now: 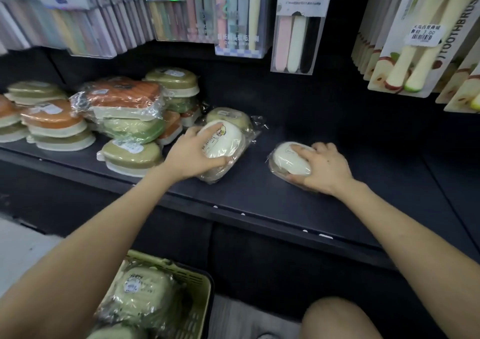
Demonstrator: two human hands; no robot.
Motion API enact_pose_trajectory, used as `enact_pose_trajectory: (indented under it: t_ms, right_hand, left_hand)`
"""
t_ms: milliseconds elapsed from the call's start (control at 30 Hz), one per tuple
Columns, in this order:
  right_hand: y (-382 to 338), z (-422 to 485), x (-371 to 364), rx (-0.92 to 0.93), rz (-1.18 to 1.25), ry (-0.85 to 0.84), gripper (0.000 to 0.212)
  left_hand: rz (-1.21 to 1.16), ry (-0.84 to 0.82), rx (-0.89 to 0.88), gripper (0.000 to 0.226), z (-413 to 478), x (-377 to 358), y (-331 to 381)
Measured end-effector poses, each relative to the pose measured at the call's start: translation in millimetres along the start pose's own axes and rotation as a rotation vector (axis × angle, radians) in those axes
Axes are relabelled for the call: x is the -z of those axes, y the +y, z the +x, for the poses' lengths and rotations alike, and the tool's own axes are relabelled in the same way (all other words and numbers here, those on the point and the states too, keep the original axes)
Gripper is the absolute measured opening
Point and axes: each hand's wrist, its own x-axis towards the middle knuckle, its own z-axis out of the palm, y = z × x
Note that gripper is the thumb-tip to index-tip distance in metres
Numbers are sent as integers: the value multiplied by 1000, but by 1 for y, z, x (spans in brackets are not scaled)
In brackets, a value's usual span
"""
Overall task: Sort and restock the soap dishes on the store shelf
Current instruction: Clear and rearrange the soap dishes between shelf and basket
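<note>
My left hand [191, 154] grips a white oval soap dish in clear wrap [224, 141], tilted on the dark shelf [246, 198]; an olive-topped wrapped dish [228, 115] lies just behind it. My right hand [322, 167] holds a second white wrapped soap dish [287, 160] on the shelf further right, fingers curled over its top and thumb under its near edge. Stacks of orange, olive and green soap dishes [122, 107] fill the shelf's left part.
A green plastic basket [193, 281] at the bottom left holds several wrapped pale soap dishes. Packs of toothbrushes [298, 24] hang above the shelf. My knee [340, 318] shows at the bottom right. The shelf's right part is bare.
</note>
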Motion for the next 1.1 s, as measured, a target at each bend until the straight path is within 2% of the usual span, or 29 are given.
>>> enact_pose_trajectory:
  t_ms: [33, 167, 267, 367, 533, 600, 733, 800, 933, 1100]
  right_hand:
    - [-8, -9, 1, 5, 15, 17, 102]
    - [-46, -40, 10, -8, 234, 159, 76]
    - [-82, -68, 20, 27, 366, 202, 74]
    - [-125, -104, 18, 91, 411, 174, 74]
    - [-192, -159, -38, 257, 416, 225, 72]
    - [-209, -174, -67, 330, 347, 154, 72]
    - [-227, -186, -108, 455, 173, -208, 75]
    - [-234, -191, -124, 473, 167, -252, 75]
    - [-264, -199, -150, 394, 253, -168, 73]
    - [-297, -173, -168, 243, 232, -22, 69]
  left_hand:
    - [0, 1, -4, 105, -17, 4, -5]
    - [-73, 50, 32, 100, -87, 19, -33]
    - [-106, 74, 87, 99, -137, 29, -56]
    - [-111, 77, 172, 99, -182, 31, -76]
    - [-72, 50, 317, 100, -241, 27, -119]
    - [-65, 36, 369, 99, -263, 23, -137]
    - [-44, -27, 456, 100, -303, 8, -171]
    - [46, -64, 477, 105, -322, -4, -187]
    - [157, -126, 404, 109, -347, -26, -219]
    - [281, -412, 137, 97, -352, -42, -252]
